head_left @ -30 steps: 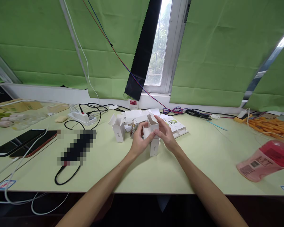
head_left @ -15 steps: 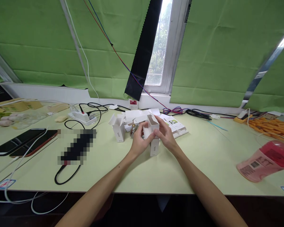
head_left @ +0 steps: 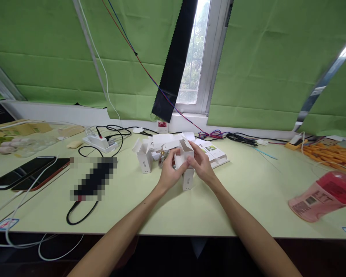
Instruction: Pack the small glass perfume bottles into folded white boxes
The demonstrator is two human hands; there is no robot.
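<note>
Between my two hands stands a small white cardboard box, upright on the table with its top open. My left hand is closed on its left side, the thumb pressed to the front. On the right side my right hand grips it, the thumb also on the front face. A second white box with raised flaps stands to the left. Behind my left hand lies a clear bag of small items, partly hidden; I cannot make out its contents. Flat white cartons lie behind my right hand.
A power strip with black cables sits back left, two phones at far left. A pixelated dark object lies nearer. On the right are a red-lidded pink bottle and a heap of orange pieces.
</note>
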